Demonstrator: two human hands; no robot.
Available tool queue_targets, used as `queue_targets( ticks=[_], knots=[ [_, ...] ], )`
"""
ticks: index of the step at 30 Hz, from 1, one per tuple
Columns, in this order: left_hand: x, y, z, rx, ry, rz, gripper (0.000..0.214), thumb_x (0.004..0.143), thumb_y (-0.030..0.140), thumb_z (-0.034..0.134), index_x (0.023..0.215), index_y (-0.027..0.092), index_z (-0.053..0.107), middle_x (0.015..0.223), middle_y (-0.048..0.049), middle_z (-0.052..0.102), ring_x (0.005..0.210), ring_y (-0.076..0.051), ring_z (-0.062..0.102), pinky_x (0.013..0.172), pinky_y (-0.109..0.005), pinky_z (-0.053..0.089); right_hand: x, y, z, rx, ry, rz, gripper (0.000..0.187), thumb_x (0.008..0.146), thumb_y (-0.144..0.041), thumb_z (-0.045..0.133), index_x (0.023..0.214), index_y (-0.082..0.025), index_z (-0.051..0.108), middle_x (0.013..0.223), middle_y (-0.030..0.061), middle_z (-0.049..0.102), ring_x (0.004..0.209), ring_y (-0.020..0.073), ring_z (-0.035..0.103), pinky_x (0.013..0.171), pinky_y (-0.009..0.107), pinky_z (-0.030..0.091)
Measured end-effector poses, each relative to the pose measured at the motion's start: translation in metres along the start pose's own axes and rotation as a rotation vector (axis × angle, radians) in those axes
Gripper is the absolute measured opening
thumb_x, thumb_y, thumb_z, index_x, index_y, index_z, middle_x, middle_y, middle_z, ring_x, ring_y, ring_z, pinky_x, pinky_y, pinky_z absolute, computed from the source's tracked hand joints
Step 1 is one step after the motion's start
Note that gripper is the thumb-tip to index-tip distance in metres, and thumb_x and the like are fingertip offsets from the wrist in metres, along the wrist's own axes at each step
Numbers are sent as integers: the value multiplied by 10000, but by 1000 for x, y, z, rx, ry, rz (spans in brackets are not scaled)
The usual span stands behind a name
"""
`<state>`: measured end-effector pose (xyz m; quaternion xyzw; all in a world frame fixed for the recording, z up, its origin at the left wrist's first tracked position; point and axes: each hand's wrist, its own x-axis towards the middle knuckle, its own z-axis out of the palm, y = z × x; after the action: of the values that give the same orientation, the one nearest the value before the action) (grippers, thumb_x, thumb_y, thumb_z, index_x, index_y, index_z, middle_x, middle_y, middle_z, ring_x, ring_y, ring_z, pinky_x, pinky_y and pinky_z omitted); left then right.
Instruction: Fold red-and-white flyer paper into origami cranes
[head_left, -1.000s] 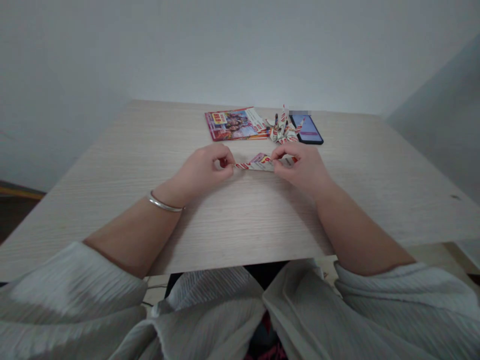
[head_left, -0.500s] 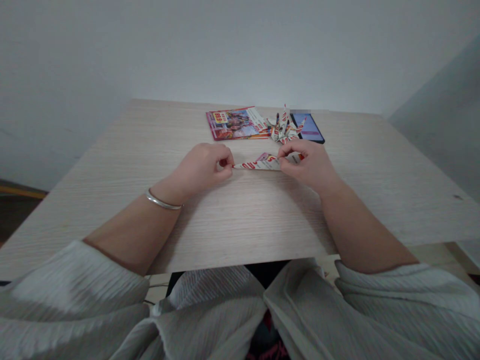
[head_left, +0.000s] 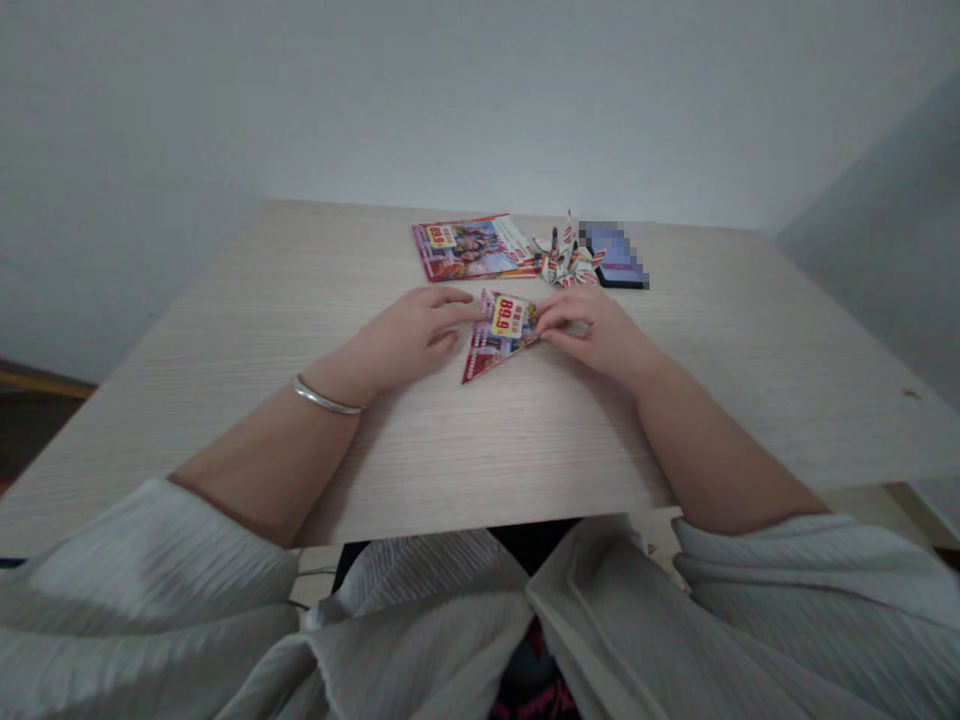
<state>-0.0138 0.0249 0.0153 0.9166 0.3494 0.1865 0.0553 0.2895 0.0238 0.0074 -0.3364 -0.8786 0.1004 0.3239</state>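
Observation:
A printed paper folded into a triangle lies flat on the wooden table, its point toward me. My left hand rests beside its left edge, fingers stretched out and touching the paper's upper corner. My right hand is on its right corner, fingertips pressed together on the fold. A silver bangle circles my left wrist.
Farther back lie a colourful flyer, a finished folded paper crane and a dark phone side by side. The table's near edge runs just above my lap; a wall stands behind.
The paper was held up edge-on, pinched between both hands; now it lies flat as a triangle with its printed face up. My left hand has opened and my right presses the corner.

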Motion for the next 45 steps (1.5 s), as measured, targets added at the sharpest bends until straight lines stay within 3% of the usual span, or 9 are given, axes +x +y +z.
queue_targets(
  ticks=[6,9,12,19,29,33,38,42,45],
  knots=[
    [4,0,2,60,-81,184,367,1028,205,454,1207,209,774,1355,-81,737,1509,-274,489,1331,-542,303,-1,22,12,-259,-6,133,134,904,-236,729,937,-263,856,1046,93,782,1037,289,671,1045,535,461],
    [5,7,1,107,-100,191,332,1031,248,483,1181,181,772,1318,-106,750,1530,-323,448,1320,-580,279,0,15,17,-305,-47,186,183,927,-210,684,981,-228,857,958,107,782,966,295,680,1034,553,478],
    [5,14,-1,151,-95,188,311,1038,311,507,1166,220,776,1274,-96,759,1538,-344,416,1300,-613,252,2,3,21,-249,-71,145,240,954,-277,667,1088,-183,843,1090,142,799,1037,300,710,1015,508,519],
    [5,29,-2,169,-136,191,333,1023,261,478,1124,216,792,1120,-113,758,1127,-283,681,1225,-634,301,5,-2,25,-149,-182,64,495,917,-293,708,1406,-212,696,1451,130,706,1368,328,619,1201,552,425],
    [4,14,3,120,-167,114,408,1029,275,488,1346,178,726,1455,-172,666,1361,-304,614,1165,-477,473,0,1,25,-122,-347,130,894,826,-555,824,1595,-223,509,1668,171,485,1583,392,383,1295,635,289],
    [2,17,-1,287,-166,56,449,1023,361,480,1370,174,694,1368,-161,721,1167,-311,711,1024,-463,532,2,-1,19,-167,-234,117,808,847,-447,824,1563,-199,547,1640,181,515,1563,391,410,1296,625,310],
    [-1,32,-10,384,-158,24,408,995,435,515,1232,207,757,1192,-156,761,958,-319,717,863,-463,511,5,2,14,-286,-101,135,524,880,-248,773,1394,-172,699,1512,184,636,1447,362,548,1250,597,378],
    [1,38,-14,356,-182,84,358,928,369,593,1175,198,788,1083,-153,749,964,-325,693,894,-473,508,6,5,11,-304,-122,142,280,904,-180,712,1161,-192,822,1348,160,741,1305,349,647,1186,597,434],
    [3,37,-14,312,-225,136,354,931,325,577,1179,186,788,1092,-155,739,1007,-316,685,939,-459,517,7,4,12,-258,-153,123,266,929,-156,654,1106,-212,844,1257,136,785,1227,325,684,1138,574,477]
  ],
)
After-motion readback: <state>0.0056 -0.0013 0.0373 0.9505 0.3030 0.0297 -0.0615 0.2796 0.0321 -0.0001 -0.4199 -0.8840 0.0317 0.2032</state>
